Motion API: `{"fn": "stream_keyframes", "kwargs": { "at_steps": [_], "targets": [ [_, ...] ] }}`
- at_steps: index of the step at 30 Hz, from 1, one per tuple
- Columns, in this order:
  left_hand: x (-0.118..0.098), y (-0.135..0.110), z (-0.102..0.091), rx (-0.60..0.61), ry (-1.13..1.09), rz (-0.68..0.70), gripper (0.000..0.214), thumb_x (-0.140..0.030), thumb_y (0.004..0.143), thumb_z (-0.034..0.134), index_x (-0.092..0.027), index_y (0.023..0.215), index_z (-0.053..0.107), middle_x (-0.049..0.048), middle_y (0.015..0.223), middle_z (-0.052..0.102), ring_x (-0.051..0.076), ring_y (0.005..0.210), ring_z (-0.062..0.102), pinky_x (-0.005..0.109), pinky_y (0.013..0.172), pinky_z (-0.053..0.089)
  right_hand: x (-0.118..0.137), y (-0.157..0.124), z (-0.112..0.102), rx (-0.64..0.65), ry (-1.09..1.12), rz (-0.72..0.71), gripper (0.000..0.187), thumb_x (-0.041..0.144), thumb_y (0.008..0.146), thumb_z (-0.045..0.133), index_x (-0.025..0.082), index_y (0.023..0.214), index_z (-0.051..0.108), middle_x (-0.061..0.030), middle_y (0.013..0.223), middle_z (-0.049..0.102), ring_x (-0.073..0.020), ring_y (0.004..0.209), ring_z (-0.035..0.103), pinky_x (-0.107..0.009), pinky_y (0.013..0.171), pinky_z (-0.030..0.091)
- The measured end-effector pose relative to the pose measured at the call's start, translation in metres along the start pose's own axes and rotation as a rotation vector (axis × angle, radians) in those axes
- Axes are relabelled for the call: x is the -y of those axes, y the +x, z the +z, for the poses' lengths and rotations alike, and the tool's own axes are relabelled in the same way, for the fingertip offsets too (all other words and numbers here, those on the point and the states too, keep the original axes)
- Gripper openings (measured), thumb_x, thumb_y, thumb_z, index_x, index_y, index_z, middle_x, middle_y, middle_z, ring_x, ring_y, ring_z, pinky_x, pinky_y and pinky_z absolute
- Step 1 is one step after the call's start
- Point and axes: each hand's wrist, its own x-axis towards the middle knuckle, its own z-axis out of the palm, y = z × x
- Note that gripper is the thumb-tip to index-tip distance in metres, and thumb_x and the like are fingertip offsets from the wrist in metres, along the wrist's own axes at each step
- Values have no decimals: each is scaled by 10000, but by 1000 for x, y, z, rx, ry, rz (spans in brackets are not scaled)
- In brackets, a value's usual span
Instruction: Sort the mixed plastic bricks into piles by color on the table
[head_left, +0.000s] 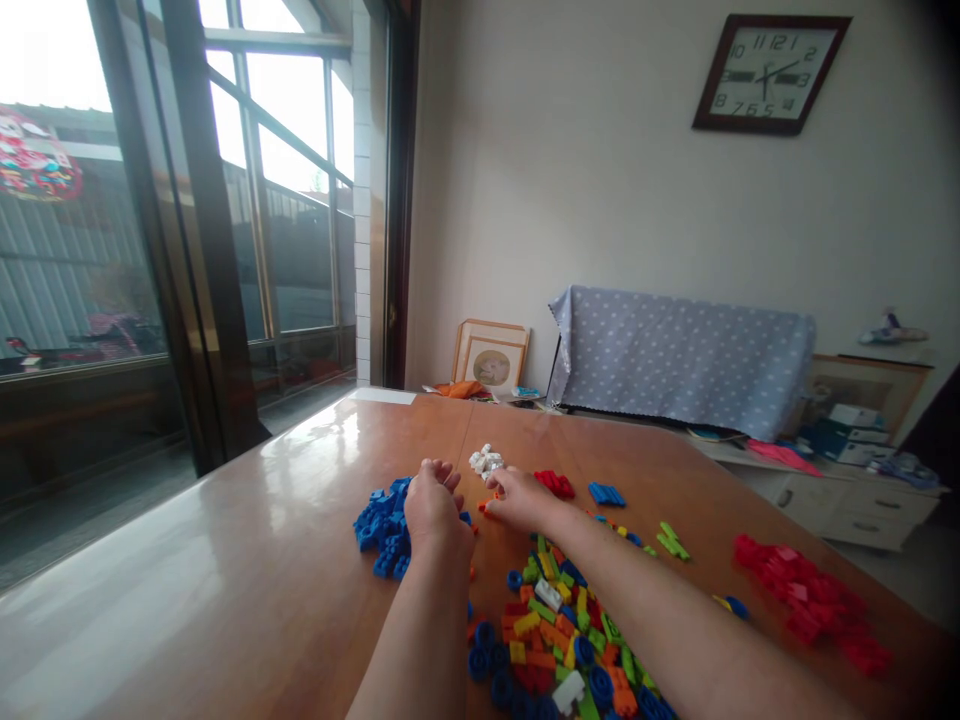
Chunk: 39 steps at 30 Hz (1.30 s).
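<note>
My left hand (pixel 433 503) rests on the wooden table (pixel 262 560) with its fingers curled, right beside a heap of blue bricks (pixel 381 525). What it holds, if anything, is hidden. My right hand (pixel 517 498) lies just to its right, fingers pinched near a small orange brick (pixel 486 506). A small cluster of white bricks (pixel 486 461) sits just beyond both hands. A mixed pile of coloured bricks (pixel 562 640) lies under my right forearm.
Sorted groups lie on the table: red bricks (pixel 555 484), light blue bricks (pixel 606 494), green bricks (pixel 673 542) and a large red heap (pixel 814 600) at right. Behind stand a cloth-covered object (pixel 675 360), framed pictures (pixel 491 355), a white drawer cabinet (pixel 840 495) and a wall clock (pixel 769 72).
</note>
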Motion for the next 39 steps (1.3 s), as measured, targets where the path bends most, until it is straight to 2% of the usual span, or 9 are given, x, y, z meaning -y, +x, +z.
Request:
{"fn": "stream_keyframes", "kwargs": {
  "at_steps": [3, 5, 7, 10, 15, 20, 24, 29, 39],
  "targets": [
    [0, 0, 0, 9, 1, -2, 316, -463, 860, 552, -210, 1034, 629, 54, 1139, 699, 196, 967, 682, 306, 689, 407, 2, -4, -6, 51, -43, -47, 603, 429, 678, 770, 343, 1262, 649, -45, 1353, 580, -253, 1096, 589, -307, 849, 432],
    [0, 0, 0, 7, 6, -5, 315, -461, 852, 558, -209, 1026, 632, 54, 1126, 700, 193, 957, 685, 304, 693, 410, 5, -5, -8, 86, -68, -68, 586, 394, 662, 775, 377, 1238, 672, -30, 1339, 594, -266, 1122, 584, -320, 872, 433],
    [1, 0, 0, 3, 9, -3, 320, -462, 839, 570, -208, 1022, 635, 57, 1110, 699, 190, 942, 687, 301, 694, 417, 8, -5, -7, 106, -82, -75, 464, 350, 680, 750, 362, 1143, 719, -27, 1266, 632, -255, 1072, 603, -314, 843, 437],
    [1, 1, 0, 9, 23, 8, 324, -454, 816, 596, -210, 1026, 637, 58, 1092, 700, 190, 919, 690, 301, 692, 430, 12, -4, -5, 112, -76, -74, 306, 304, 694, 723, 277, 998, 739, -39, 1142, 666, -215, 956, 621, -278, 761, 432],
    [2, 1, 0, 13, 70, 38, 328, -405, 774, 637, -212, 1039, 630, 63, 1093, 700, 197, 902, 692, 297, 666, 433, 12, -6, -7, 118, -33, -98, 258, 276, 666, 739, 196, 905, 686, -35, 977, 667, -158, 802, 584, -233, 636, 388],
    [0, -1, 1, 18, 72, 76, 335, -397, 765, 644, -216, 1047, 627, 58, 1108, 701, 200, 929, 690, 296, 661, 430, 17, -14, -13, 127, 28, -169, 267, 273, 705, 721, 194, 954, 667, -19, 978, 660, -131, 795, 561, -207, 620, 373],
    [0, -1, 1, 26, 46, 49, 335, -374, 745, 657, -213, 1038, 631, 58, 1102, 703, 191, 913, 691, 292, 663, 434, 23, -16, -7, 163, 57, -212, 283, 295, 709, 718, 211, 974, 663, 7, 936, 650, -120, 773, 556, -196, 603, 366],
    [0, 0, 0, 13, 38, 38, 320, -354, 745, 648, -215, 1033, 639, 55, 1112, 701, 190, 914, 690, 286, 643, 423, 21, -18, 1, 211, 38, -180, 237, 255, 673, 714, 207, 903, 679, 11, 836, 621, -113, 678, 522, -206, 553, 334],
    [-1, 0, 2, 18, 27, 17, 287, -326, 749, 658, -210, 1011, 641, 51, 1109, 707, 183, 917, 688, 285, 644, 410, 19, -20, 4, 187, 50, -147, 306, 295, 709, 697, 239, 1008, 667, -1, 965, 621, -117, 738, 537, -199, 585, 355]
  ]
}}
